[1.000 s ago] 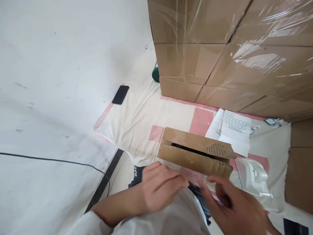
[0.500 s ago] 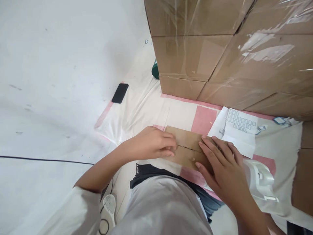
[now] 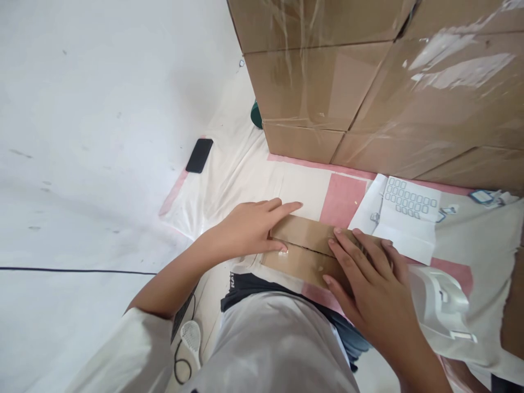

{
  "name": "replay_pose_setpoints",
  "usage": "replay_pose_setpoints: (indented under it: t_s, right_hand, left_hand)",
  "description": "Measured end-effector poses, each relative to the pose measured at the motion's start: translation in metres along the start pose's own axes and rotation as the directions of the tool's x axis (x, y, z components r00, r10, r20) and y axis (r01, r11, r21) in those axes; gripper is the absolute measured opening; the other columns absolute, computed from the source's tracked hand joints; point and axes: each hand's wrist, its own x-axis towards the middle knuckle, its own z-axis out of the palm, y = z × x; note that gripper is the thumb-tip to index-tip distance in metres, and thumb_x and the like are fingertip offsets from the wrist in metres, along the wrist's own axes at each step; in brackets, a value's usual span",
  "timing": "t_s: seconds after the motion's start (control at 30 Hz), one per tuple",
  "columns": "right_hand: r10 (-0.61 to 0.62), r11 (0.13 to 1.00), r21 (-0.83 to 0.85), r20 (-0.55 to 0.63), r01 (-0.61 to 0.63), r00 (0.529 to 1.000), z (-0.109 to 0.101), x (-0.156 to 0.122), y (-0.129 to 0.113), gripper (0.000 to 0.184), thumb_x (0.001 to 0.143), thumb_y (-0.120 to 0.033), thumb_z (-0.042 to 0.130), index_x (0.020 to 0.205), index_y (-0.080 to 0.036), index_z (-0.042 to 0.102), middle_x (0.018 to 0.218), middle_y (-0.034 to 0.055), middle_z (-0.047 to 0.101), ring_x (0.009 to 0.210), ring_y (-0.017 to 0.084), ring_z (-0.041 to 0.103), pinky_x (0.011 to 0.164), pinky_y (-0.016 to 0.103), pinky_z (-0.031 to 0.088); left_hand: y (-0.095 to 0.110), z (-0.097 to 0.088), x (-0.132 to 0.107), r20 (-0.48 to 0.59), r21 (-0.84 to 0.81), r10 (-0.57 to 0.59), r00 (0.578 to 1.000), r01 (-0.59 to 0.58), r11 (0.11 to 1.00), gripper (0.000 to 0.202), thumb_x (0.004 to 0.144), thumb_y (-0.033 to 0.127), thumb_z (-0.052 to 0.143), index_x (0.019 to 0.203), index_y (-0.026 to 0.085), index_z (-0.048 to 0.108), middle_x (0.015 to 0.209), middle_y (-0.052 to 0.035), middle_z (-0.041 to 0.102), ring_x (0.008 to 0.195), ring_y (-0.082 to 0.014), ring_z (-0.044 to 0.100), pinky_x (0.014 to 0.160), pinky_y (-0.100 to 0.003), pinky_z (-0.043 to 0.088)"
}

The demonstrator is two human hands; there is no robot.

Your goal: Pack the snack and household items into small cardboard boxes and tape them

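A small brown cardboard box (image 3: 301, 232) lies in front of my body, its two top flaps meeting at a ragged seam. My left hand (image 3: 256, 226) is at the box's left end, thumb touching the near flap and index finger stretched past the far edge. By that thumb tip is a small shiny patch (image 3: 283, 252), perhaps clear tape. Across the right part of the box lies my right hand (image 3: 370, 278), fingers spread over the seam and covering that end. Just right of it stands a white tape dispenser (image 3: 444, 305).
Large cartons (image 3: 311, 87) in clear film are stacked at the back right. Before them lies an unfolded white sheet (image 3: 409, 218) with drawn blue shapes. A black phone (image 3: 199, 155) rests on the cloth (image 3: 241, 185) by the wall. A white perforated paddle (image 3: 191, 335) lies lower left.
My left hand has uncurled its fingers, moved slightly left and shifted toward the far edge, with the thumb now apart. My right hand stays on the box. The view has shifted a little.
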Motion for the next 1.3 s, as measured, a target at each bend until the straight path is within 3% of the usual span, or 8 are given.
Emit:
replay_pose_setpoints:
  t_s: [0.23, 0.43, 0.7, 0.93, 1.0, 1.1, 1.2, 1.3]
  right_hand:
    - [0.017, 1.000, 0.002, -0.012, -0.017, 1.000, 0.000, 0.001, -0.002, 0.048, 0.102, -0.035, 0.052, 0.145, -0.014, 0.052, 0.153, 0.0115, 0.055, 0.139, 0.038, 0.048, 0.117, 0.061, 0.028]
    - [0.050, 0.999, 0.017, -0.033, -0.049, 0.998, 0.001, 0.004, -0.008, 0.044, 0.102, -0.035, 0.053, 0.141, -0.015, 0.056, 0.153, 0.0095, 0.056, 0.140, 0.036, 0.048, 0.119, 0.059, 0.028]
    - [0.103, 0.992, 0.079, -0.070, -0.097, 0.992, 0.003, 0.008, -0.011, 0.039, 0.101, -0.033, 0.057, 0.136, -0.017, 0.061, 0.148, 0.0084, 0.061, 0.137, 0.034, 0.052, 0.121, 0.057, 0.027]
    - [0.229, 0.927, 0.346, -0.226, -0.141, 0.947, 0.001, 0.006, -0.017, 0.024, 0.096, -0.024, 0.060, 0.119, -0.023, 0.068, 0.135, 0.0074, 0.070, 0.130, 0.029, 0.060, 0.118, 0.053, 0.036]
    - [0.382, 0.845, 0.495, -0.292, -0.203, 0.877, -0.003, -0.005, 0.006, 0.023, 0.097, -0.026, 0.058, 0.118, -0.023, 0.067, 0.129, 0.0098, 0.072, 0.125, 0.028, 0.064, 0.109, 0.050, 0.047]
    - [0.742, 0.645, 0.513, -0.243, -0.567, 0.624, -0.010, -0.019, 0.067, 0.034, 0.095, -0.043, 0.058, 0.120, -0.021, 0.067, 0.123, 0.0145, 0.072, 0.115, 0.032, 0.068, 0.095, 0.049, 0.055]
    - [0.915, 0.373, 0.226, 0.072, -0.900, 0.397, -0.010, -0.015, 0.129, 0.083, 0.089, -0.060, 0.060, 0.154, -0.011, 0.043, 0.133, 0.0280, 0.064, 0.117, 0.045, 0.065, 0.092, 0.060, 0.052]
    - [0.933, 0.256, -0.008, 0.264, -0.967, 0.245, 0.001, 0.003, 0.160, 0.109, 0.083, -0.060, 0.067, 0.166, -0.012, 0.015, 0.139, 0.0352, 0.056, 0.120, 0.052, 0.062, 0.092, 0.067, 0.048]
  left_hand:
    - [-0.025, 0.018, 0.014, 0.037, -0.464, -0.043, 0.998, 0.055, 0.884, 0.050, 0.090, 0.060, 0.065, 0.129, 0.027, 0.064, 0.108, -0.0024, 0.050, 0.093, -0.0177, 0.059, 0.088, -0.033, 0.050]
    - [-0.023, 0.034, 0.012, -0.108, -0.549, -0.228, 0.968, 0.133, 0.825, 0.039, 0.095, 0.057, 0.058, 0.110, 0.022, 0.068, 0.105, -0.0033, 0.050, 0.086, -0.0154, 0.055, 0.083, -0.034, 0.050]
    - [-0.026, 0.039, -0.011, 0.148, -0.610, -0.111, 0.983, 0.179, 0.772, 0.114, 0.062, 0.055, 0.091, 0.150, 0.028, 0.023, 0.141, -0.0127, 0.042, 0.119, -0.0284, 0.058, 0.098, -0.044, 0.052]
    - [-0.023, 0.041, -0.006, 0.091, -0.675, -0.189, 0.978, 0.200, 0.710, 0.058, 0.093, 0.056, 0.062, 0.135, 0.026, 0.039, 0.117, -0.0055, 0.058, 0.102, -0.0214, 0.060, 0.083, -0.033, 0.053]
    - [-0.027, 0.043, -0.007, 0.078, -0.668, -0.192, 0.978, 0.194, 0.718, 0.057, 0.092, 0.056, 0.063, 0.135, 0.026, 0.041, 0.123, -0.0066, 0.058, 0.107, -0.0230, 0.059, 0.085, -0.033, 0.053]
    - [-0.037, 0.046, -0.011, 0.055, -0.635, -0.179, 0.982, 0.173, 0.753, 0.061, 0.090, 0.057, 0.067, 0.136, 0.027, 0.041, 0.134, -0.0084, 0.055, 0.113, -0.0249, 0.058, 0.090, -0.035, 0.051]
    - [-0.045, 0.047, -0.014, 0.018, -0.598, -0.183, 0.983, 0.158, 0.786, 0.060, 0.091, 0.055, 0.066, 0.139, 0.029, 0.040, 0.138, -0.0089, 0.053, 0.110, -0.0236, 0.059, 0.091, -0.035, 0.050]
    - [-0.043, 0.044, -0.016, -0.004, -0.555, -0.184, 0.983, 0.151, 0.818, 0.057, 0.095, 0.053, 0.062, 0.142, 0.031, 0.038, 0.143, -0.0092, 0.051, 0.109, -0.0230, 0.059, 0.091, -0.036, 0.050]
